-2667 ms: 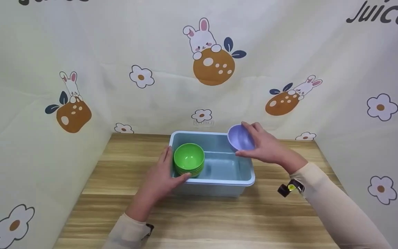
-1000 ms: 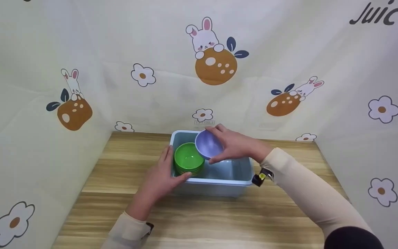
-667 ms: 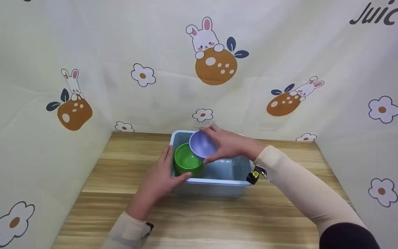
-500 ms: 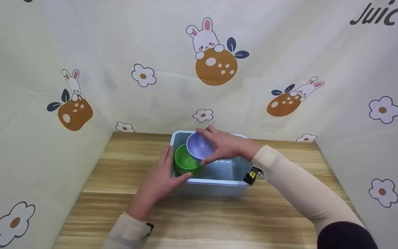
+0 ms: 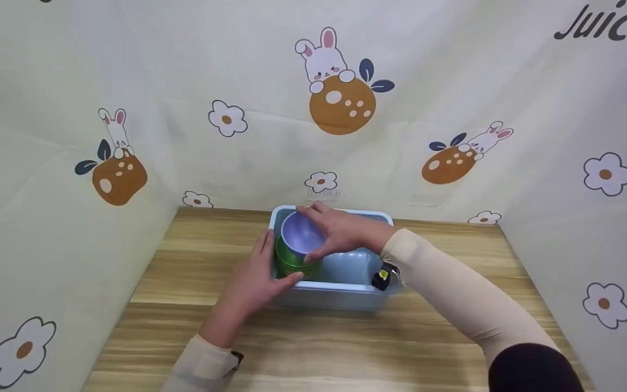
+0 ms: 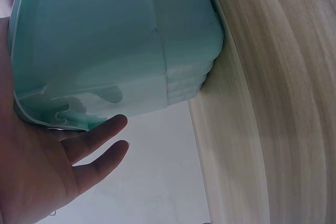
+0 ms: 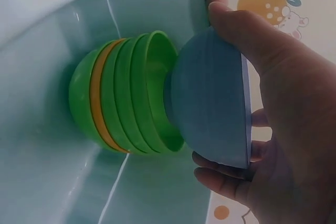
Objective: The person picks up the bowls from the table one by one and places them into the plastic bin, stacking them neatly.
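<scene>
My right hand (image 5: 343, 231) grips a purple bowl (image 5: 298, 231) by its rim, thumb on one side and fingers on the other. The bowl tilts, its base inside the mouth of the top green bowl (image 7: 157, 87). Below that is a nested stack of several green bowls with an orange bowl (image 7: 98, 98) among them, at the left end of a light blue plastic bin (image 5: 335, 286). My left hand (image 5: 248, 283) rests against the bin's left front corner, thumb at the front rim. In the left wrist view, its extended fingers (image 6: 102, 163) lie along the bin's outer wall.
The bin stands on a wood-grain table (image 5: 324, 348). A pale cloth (image 5: 270, 152) printed with rabbits, oranges and flowers hangs behind and along both sides. A small black wrist camera (image 5: 383, 276) on the right wrist overlaps the bin's front right corner.
My right hand has carried the purple bowl leftward from the bin's right end, over and down onto the green stack. The left hand stays at the bin's left corner.
</scene>
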Motion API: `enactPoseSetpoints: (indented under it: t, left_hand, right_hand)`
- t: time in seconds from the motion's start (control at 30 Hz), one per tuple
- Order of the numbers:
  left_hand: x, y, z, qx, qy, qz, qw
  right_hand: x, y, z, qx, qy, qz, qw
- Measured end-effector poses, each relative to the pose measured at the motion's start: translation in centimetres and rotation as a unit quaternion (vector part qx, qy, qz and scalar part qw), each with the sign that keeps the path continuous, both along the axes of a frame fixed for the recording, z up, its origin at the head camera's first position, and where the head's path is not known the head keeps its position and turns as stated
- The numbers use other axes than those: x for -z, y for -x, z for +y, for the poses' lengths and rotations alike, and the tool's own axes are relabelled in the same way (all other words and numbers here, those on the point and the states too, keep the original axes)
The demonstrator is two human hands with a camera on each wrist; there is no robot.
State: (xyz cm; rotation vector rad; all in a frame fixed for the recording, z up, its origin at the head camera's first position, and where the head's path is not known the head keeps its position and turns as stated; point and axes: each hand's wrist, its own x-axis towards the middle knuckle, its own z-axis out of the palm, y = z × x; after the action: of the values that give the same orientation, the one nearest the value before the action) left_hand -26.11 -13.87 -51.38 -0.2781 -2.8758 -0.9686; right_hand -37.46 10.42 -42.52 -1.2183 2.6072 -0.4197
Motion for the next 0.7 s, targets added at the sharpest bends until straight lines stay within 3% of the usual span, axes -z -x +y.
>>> enactPoseSetpoints:
  t: [0.7]
  left_hand:
    - [-0.02, 0.01, 0.06, -0.006, -0.001, -0.014, 0.9999]
  right_hand:
    - [1.04, 0.44, -1.1, -0.007, -0.029, -0.01, 1.0]
